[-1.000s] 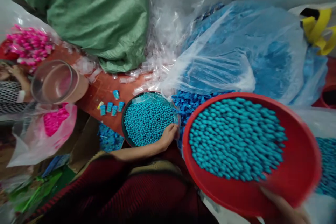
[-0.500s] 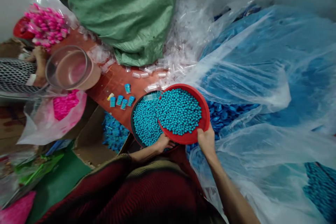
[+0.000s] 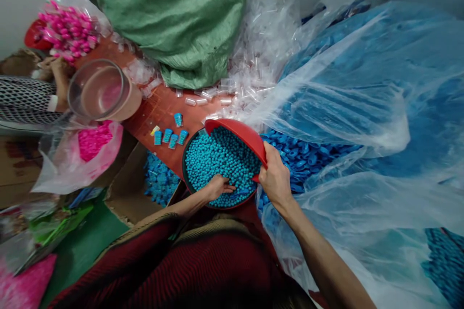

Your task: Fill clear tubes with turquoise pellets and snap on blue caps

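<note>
My right hand (image 3: 275,171) grips the rim of a red bowl (image 3: 241,130), which is tipped steeply over a dark-rimmed basin. Blue beads (image 3: 203,154) fill the basin and lie beneath the bowl's mouth. At the basin's near side, my left hand (image 3: 219,187) is at the beads with its fingers stretched out and apart; I see nothing held in it. Something flat and blue (image 3: 247,192) lies among the beads to its right. Left of the basin stand several small clear containers (image 3: 173,141) with blue contents.
A cardboard box (image 3: 126,193) of blue pieces sits at the left. Clear plastic sheeting (image 3: 362,101) covers blue parts (image 3: 304,159) at the right. A green sack (image 3: 174,24) and clear tubes (image 3: 250,77) lie behind. Another person's sleeve (image 3: 29,99) is beside a clear tub (image 3: 105,91).
The red bowl has tipped over leftward, and its beads are now in the basin below. My left hand has left the bowl and come over the beads; my right hand still grips the rim.
</note>
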`<state>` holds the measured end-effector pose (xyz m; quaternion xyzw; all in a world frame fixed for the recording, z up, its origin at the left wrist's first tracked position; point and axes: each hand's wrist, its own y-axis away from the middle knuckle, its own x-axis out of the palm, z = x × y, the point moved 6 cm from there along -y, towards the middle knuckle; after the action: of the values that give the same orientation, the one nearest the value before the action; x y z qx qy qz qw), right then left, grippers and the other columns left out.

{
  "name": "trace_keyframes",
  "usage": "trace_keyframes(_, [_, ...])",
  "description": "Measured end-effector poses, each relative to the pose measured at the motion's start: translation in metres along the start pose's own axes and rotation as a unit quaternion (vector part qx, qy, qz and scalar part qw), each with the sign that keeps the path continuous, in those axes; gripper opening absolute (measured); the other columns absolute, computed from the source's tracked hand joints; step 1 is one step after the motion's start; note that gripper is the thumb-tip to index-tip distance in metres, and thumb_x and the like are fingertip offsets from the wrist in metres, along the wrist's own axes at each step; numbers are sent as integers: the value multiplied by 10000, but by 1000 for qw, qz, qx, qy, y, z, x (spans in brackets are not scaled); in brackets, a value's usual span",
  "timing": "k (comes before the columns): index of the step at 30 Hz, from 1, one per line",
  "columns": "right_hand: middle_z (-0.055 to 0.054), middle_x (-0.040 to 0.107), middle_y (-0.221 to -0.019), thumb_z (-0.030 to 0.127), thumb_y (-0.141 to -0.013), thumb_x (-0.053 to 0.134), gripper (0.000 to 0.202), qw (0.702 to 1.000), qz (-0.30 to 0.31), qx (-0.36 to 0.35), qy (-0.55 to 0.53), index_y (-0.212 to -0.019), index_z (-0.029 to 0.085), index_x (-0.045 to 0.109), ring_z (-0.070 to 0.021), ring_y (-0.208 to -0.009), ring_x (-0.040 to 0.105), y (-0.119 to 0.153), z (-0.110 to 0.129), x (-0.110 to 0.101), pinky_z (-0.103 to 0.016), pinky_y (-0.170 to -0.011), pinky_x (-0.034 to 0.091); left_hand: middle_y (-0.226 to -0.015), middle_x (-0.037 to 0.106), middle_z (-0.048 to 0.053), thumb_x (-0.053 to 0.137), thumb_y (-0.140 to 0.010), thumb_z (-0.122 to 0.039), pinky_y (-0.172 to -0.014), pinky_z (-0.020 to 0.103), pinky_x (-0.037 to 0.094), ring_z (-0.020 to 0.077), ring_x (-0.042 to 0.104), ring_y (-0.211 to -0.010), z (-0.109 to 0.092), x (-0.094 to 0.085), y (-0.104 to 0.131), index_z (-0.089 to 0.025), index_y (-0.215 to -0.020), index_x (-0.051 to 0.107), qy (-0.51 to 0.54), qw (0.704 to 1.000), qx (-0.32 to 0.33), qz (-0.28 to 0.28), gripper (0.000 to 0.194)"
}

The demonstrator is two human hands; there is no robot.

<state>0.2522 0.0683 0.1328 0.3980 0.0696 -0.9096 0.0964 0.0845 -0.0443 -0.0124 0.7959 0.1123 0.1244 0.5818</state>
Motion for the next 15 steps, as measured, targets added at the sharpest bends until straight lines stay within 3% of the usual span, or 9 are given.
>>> trace_keyframes(4, [-152,508,-1345,48,-785,385,627,999,10,-45,25,-1400,169,360,-275,-1195,531,-2,8,4,-413,-905,526,-729,499,-3,534,-798,-107,-606,273,515,142,635,-599,-1,0,1,-161,-854,387,13,1000,1,-20,167])
trace_keyframes(10, [-145,510,-1351,37,-780,387,640,998,-2,-52,37,-1403,178,355,-251,-1197,536,-6,0,1,-389,-926,514,-753,462,-21,563,-774,-128,-596,287,528,149,642,-586,-5,-1,2,-183,-921,342,6,999,14,-49,272])
trace_keyframes(15, [-142,515,-1352,43,-785,407,620,985,9,-159,61,-1389,184,393,-266,-1238,499,11,17,5,-377,-898,535,-709,539,-4,519,-805,-215,-539,310,520,150,616,-520,-10,4,20,-191,-919,409,-35,996,77,-32,161])
